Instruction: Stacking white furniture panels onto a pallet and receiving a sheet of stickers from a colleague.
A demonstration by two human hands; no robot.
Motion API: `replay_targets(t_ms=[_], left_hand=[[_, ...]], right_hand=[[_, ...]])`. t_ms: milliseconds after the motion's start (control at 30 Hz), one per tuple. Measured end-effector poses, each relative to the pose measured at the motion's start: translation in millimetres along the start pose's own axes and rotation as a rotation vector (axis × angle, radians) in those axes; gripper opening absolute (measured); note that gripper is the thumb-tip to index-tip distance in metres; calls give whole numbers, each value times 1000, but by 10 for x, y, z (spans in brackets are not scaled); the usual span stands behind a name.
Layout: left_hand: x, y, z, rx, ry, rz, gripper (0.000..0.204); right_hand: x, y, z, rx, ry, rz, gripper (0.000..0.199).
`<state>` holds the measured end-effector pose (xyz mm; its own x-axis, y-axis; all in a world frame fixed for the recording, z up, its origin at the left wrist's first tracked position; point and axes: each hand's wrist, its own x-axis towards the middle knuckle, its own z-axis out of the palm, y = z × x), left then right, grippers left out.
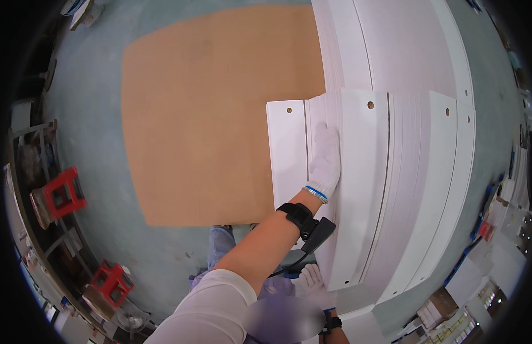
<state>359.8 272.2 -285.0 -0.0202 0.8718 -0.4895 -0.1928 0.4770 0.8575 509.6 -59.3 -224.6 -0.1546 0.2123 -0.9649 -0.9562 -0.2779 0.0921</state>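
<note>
My left hand (325,155), in a white knit glove, reaches across to the stacked white boards (363,189). Its fingers are stretched out and lie along the stepped side of the stack, beside a lower white board (287,143) with a round hole near its far end. My right hand (315,285), gloved in white too, is at the near end of the stack with its fingers apart. Whether it touches the boards I cannot tell. Each wrist wears a black strap; a black box (320,236) with a cable hangs at the left one.
A large brown sheet (203,114) lies left of the stack, on the grey-green floor (94,126). More white boards (409,46) extend at the far right. Red stools (65,193) and a fan (131,321) stand at the left.
</note>
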Motion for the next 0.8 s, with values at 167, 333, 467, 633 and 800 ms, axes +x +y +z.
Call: replay_targets(t_ms=[167, 333, 467, 633, 800], left_hand=[[-142, -191, -3, -5, 7, -415, 64], [38, -429, -266, 327, 6, -41, 59], [807, -487, -365, 1268, 312, 139, 61], [1523, -574, -633, 348, 607, 91, 69], [1271, -286, -271, 195, 500, 177, 61]], right_hand=[[-3, -14, 8, -70, 6, -19, 60], [-36, -18, 4, -117, 40, -58, 62], [-26, -38, -17, -113, 22, -74, 63], [70, -53, 88, 71, -40, 73, 61], [-30, 32, 381, -103, 12, -4, 42]])
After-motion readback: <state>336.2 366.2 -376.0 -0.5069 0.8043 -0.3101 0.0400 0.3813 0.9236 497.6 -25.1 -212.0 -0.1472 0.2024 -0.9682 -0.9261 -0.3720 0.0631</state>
